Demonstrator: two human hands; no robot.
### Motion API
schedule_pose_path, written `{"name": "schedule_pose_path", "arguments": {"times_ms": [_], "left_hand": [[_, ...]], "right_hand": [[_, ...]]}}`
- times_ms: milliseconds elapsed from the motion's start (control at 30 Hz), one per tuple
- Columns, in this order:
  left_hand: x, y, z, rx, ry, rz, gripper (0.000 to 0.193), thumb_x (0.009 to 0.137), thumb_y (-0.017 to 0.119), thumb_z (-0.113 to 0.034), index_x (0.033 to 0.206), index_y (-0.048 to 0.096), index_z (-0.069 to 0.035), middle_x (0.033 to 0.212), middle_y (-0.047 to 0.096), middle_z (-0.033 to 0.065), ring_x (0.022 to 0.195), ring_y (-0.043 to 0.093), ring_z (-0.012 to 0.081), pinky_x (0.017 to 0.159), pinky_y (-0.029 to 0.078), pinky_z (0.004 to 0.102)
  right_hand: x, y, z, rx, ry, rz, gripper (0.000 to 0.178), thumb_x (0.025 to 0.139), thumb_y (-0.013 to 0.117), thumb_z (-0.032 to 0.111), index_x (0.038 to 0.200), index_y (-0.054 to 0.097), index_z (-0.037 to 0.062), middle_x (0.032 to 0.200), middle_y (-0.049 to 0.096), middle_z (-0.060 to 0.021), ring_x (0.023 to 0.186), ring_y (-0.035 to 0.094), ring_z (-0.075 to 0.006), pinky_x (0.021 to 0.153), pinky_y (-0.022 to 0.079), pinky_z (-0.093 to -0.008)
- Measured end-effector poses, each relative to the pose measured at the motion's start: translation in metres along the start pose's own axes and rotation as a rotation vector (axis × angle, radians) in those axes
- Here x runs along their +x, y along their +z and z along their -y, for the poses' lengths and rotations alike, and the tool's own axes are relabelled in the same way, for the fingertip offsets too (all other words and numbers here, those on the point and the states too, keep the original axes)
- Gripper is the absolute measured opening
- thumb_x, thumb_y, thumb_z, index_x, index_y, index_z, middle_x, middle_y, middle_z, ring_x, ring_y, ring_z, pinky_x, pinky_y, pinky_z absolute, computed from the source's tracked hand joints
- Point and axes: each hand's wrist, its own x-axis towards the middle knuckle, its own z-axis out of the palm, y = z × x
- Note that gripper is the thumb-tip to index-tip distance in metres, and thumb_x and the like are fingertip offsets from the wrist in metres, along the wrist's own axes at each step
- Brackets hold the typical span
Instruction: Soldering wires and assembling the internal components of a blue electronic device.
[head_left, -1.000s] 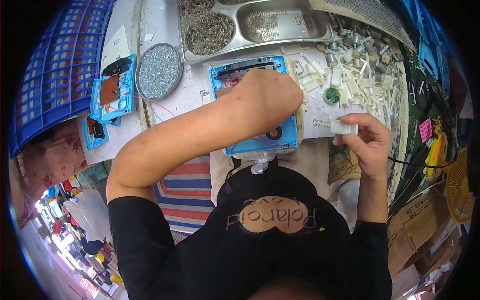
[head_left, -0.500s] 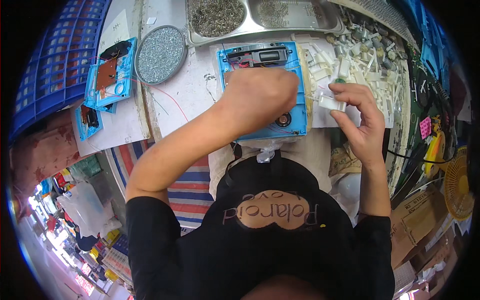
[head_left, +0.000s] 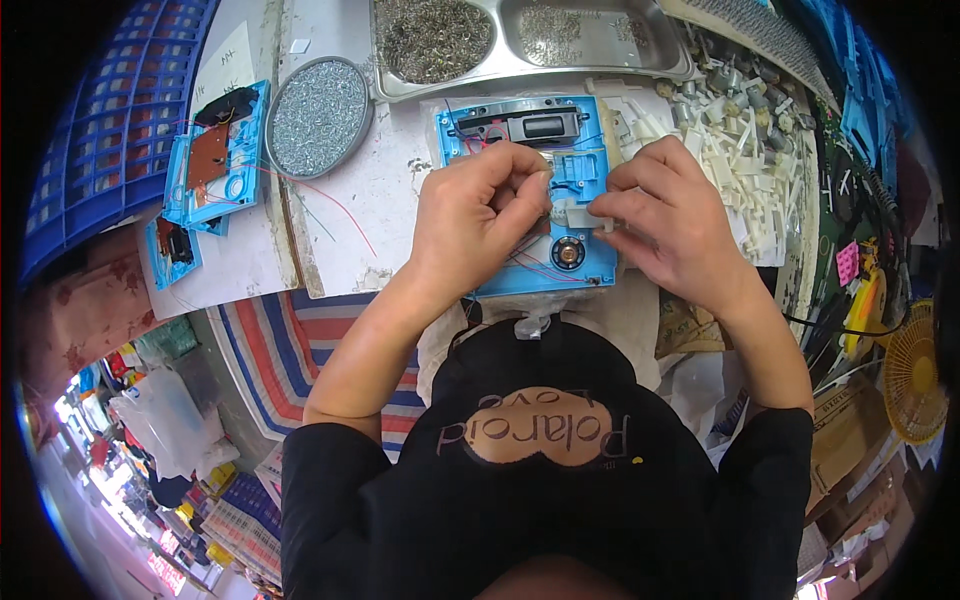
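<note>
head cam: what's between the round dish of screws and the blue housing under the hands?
Only bare, stained white tabletop, crossed by thin red wires, separates the round dish of screws from the blue housing; the head view shows it.

blue casing (head_left: 590, 262): smooth moulded plastic with a slight sheen, centre of the frame, thin red wires lying on it
small white part (head_left: 578, 214): matt white plastic, pinched between the left hand (head_left: 478, 222) and the right hand (head_left: 668, 220)
speaker (head_left: 567, 254): dark disc with a shiny metal centre, set in the casing
tray (head_left: 690, 66): brushed steel, dull shine, top of the frame, heaped with small grey metal bits
round dish (head_left: 318, 114): metal rim, full of glittering silvery screws, upper left
white pieces (head_left: 735, 165): matt plastic, upper right
crate (head_left: 90, 130): blue ribbed plastic, left edge
tabletop (head_left: 375, 200): white painted surface, scuffed and stained
cloth (head_left: 300, 330): striped woven fabric, below the tabletop
</note>
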Motion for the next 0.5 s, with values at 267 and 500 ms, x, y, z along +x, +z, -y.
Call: {"name": "schedule_pose_path", "arguments": {"times_ms": [267,500], "left_hand": [[-0.001,0.007,0.009,-0.007,0.011,-0.016,0.008,0.094,0.068,-0.01,0.096,0.068,-0.002,0.075,0.072,0.0062,0.062,0.071,0.0128,0.056,0.052,0.0251],[-0.003,0.0,0.003,0.012,-0.059,0.044,0.009,0.098,0.063,-0.008,0.103,0.065,0.0,0.081,0.071,0.0054,0.071,0.069,0.0097,0.063,0.054,0.0239]], "right_hand": [[-0.017,0.025,-0.016,0.236,0.113,-0.095,0.024,0.071,0.082,0.012,0.092,0.071,0.0079,0.094,0.065,-0.0069,0.091,0.059,-0.0289,0.079,0.048,-0.0394],[0.002,0.014,0.011,-0.12,0.082,0.11,0.023,0.073,0.079,0.013,0.094,0.072,0.0081,0.099,0.067,-0.0055,0.099,0.059,-0.0282,0.085,0.047,-0.041]]}}
